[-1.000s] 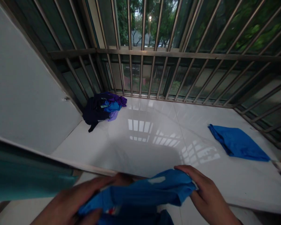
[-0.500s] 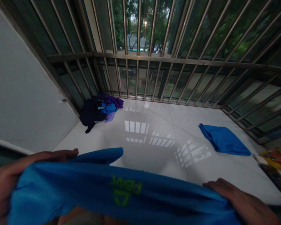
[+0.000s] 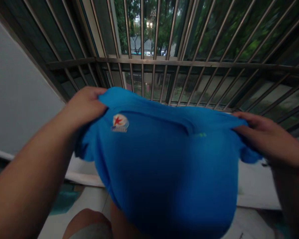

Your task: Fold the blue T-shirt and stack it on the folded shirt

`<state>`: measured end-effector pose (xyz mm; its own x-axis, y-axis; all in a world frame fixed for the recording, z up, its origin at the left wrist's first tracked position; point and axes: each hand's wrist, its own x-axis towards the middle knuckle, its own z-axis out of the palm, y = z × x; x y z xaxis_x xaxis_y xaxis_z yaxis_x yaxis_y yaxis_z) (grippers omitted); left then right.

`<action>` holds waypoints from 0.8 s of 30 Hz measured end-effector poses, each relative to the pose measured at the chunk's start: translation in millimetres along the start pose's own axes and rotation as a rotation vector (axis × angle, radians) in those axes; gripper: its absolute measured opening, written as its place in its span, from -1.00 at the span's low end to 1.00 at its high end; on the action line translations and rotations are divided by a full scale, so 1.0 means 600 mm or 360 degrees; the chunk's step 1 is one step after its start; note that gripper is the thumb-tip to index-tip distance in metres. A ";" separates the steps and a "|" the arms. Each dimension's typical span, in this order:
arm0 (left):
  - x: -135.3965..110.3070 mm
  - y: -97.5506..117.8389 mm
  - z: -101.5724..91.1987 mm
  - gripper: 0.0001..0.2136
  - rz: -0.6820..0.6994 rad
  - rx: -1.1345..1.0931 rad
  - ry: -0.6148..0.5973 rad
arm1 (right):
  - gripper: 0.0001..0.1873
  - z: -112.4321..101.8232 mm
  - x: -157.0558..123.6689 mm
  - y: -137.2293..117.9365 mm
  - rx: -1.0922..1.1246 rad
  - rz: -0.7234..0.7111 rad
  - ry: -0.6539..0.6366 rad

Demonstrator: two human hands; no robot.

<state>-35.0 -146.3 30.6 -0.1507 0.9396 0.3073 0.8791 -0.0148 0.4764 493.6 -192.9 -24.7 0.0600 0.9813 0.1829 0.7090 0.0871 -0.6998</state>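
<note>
A bright blue shirt (image 3: pixel 164 166) with a small red star badge on its chest hangs spread out in front of me, held up at chest height. My left hand (image 3: pixel 86 106) grips its upper left corner by the shoulder. My right hand (image 3: pixel 266 136) grips the upper right corner. The cloth billows toward me and hides most of the white ledge behind it.
Metal window bars (image 3: pixel 151 59) close the space ahead and to the right, with trees and street lights beyond. A grey wall (image 3: pixel 17 99) stands at left. Strips of the white ledge (image 3: pixel 254 186) show beside the shirt. My knee (image 3: pixel 89 225) shows at the bottom.
Both hands have lifted the blue shirt from low near my lap up in front of me and spread it wide. It now covers the ledge, the dark clothes pile and the folded blue cloth.
</note>
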 end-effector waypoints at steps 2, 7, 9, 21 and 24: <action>0.109 0.043 0.060 -0.72 0.0104 0.0004 0.0013 | -0.55 0.036 0.118 -0.015 -0.0102 0.0133 0.0169; 0.158 0.012 0.234 -0.53 0.0207 0.0205 0.0147 | -0.39 0.160 0.187 0.005 -0.0499 -0.0152 0.0543; 0.075 -0.035 0.299 -0.60 0.0401 0.0191 -0.0167 | -0.40 0.216 0.120 0.047 -0.0535 -0.0297 0.0415; -0.384 -0.270 0.448 -0.38 0.1157 0.0271 -0.0700 | -0.33 0.336 -0.233 0.309 -0.0852 -0.0864 -0.0251; -0.376 -0.291 0.448 -0.59 0.1202 0.0213 -0.0546 | -0.63 0.310 -0.235 0.311 -0.0800 -0.0976 -0.0228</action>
<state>-32.9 -263.6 -343.4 0.6267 0.7456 0.2264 0.7379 -0.6612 0.1350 486.5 -283.3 -309.8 -0.5093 0.7991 0.3194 0.8197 0.5635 -0.1027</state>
